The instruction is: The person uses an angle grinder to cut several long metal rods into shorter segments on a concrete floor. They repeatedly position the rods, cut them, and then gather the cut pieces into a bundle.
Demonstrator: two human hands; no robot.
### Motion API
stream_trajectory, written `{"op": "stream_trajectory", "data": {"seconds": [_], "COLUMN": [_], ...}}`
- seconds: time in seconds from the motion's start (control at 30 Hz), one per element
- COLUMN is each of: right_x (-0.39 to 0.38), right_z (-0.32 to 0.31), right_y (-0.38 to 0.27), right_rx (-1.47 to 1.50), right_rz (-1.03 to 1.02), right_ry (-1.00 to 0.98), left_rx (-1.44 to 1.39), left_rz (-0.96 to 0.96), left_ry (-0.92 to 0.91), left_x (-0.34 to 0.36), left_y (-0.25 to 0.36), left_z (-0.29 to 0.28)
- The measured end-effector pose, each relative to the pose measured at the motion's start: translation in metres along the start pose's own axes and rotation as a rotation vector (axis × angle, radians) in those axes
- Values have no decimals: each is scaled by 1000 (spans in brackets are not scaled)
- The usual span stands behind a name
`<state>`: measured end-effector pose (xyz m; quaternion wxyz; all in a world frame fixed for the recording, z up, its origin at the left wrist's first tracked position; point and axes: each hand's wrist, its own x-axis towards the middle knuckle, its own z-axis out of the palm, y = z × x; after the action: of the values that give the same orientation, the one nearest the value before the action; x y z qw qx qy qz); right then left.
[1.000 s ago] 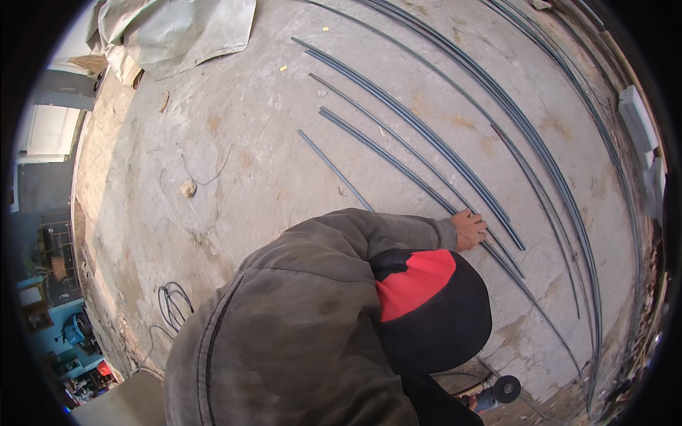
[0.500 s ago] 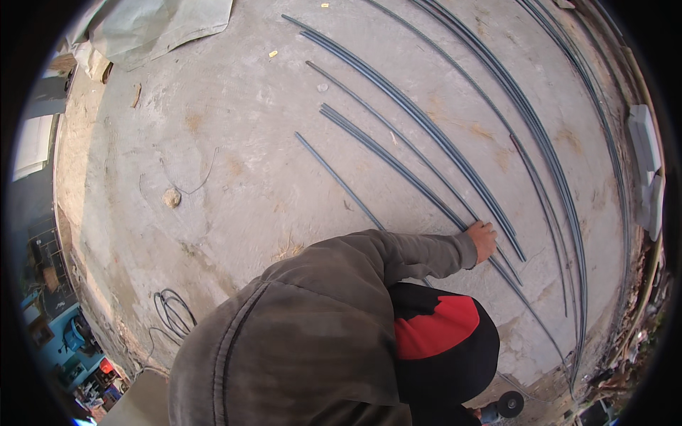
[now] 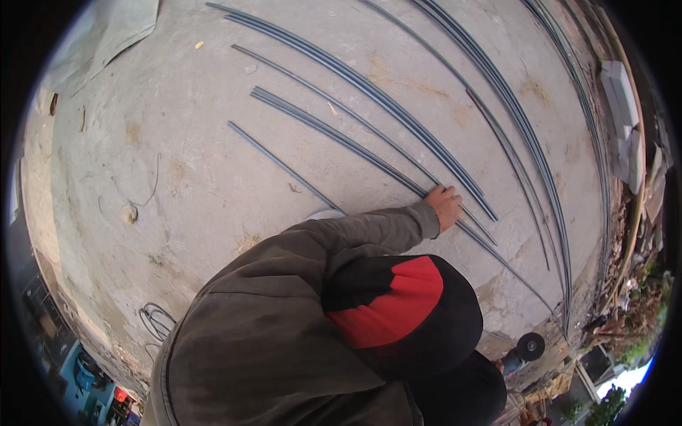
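Observation:
Neither of my hands is visible. Below me a crouched co-worker in a grey-brown jacket (image 3: 249,319) and black-and-red cap (image 3: 398,305) has one hand (image 3: 446,207) on long steel bars (image 3: 355,153), fingers curled over them where they lie on the concrete. Beside the cap, at lower right, an angle grinder (image 3: 522,353) with a dark disc is partly hidden by the co-worker's body; that person's grip on it is mostly hidden. A pale round object (image 3: 321,215) shows partly behind the reaching arm.
More bar bundles (image 3: 497,78) run along the right, beside white blocks (image 3: 619,99) and debris at the slab's edge (image 3: 639,284). A grey sheet (image 3: 106,28) lies top left, coiled cable (image 3: 156,319) lower left, wire and a small stone (image 3: 130,213) on the concrete (image 3: 185,177).
The view has shifted, so bars and co-worker sit further left in it. The co-worker's cap has moved relative to their arm; their hand stays on the bars. More right-hand debris and greenery shows.

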<state>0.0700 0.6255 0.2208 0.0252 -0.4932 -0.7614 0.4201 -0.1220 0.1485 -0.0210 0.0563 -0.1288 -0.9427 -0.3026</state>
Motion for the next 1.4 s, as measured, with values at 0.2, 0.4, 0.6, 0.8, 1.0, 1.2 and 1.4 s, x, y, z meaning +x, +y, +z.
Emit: {"op": "stream_trajectory", "data": {"seconds": [0.2,0.4,0.6,0.8,1.0,1.2,1.4], "right_x": [49,124,142,167,183,183,186], "right_z": [61,125,152,140,140,145,145], "right_y": [-78,-56,-35,-34,-22,-29,-36], "right_rx": [-235,-385,-271,-294,-303,-354,-410], "right_rz": [-160,-370,-322,-270,-269,-348,-341], "right_ry": [-268,-548,-615,-598,-618,-638,-639], "left_rx": [21,59,64,111,178,177,189], "left_rz": [-2,32,-58,-138,-214,-237,-235], "left_ry": [-136,-232,-314,-407,-523,-497,-475], "left_x": [2,15,21,35,51,49,48], "left_y": [-8,-5,10,23,34,35,41], "left_z": [-12,-25,-29,-34,-37,-37,-39]}}
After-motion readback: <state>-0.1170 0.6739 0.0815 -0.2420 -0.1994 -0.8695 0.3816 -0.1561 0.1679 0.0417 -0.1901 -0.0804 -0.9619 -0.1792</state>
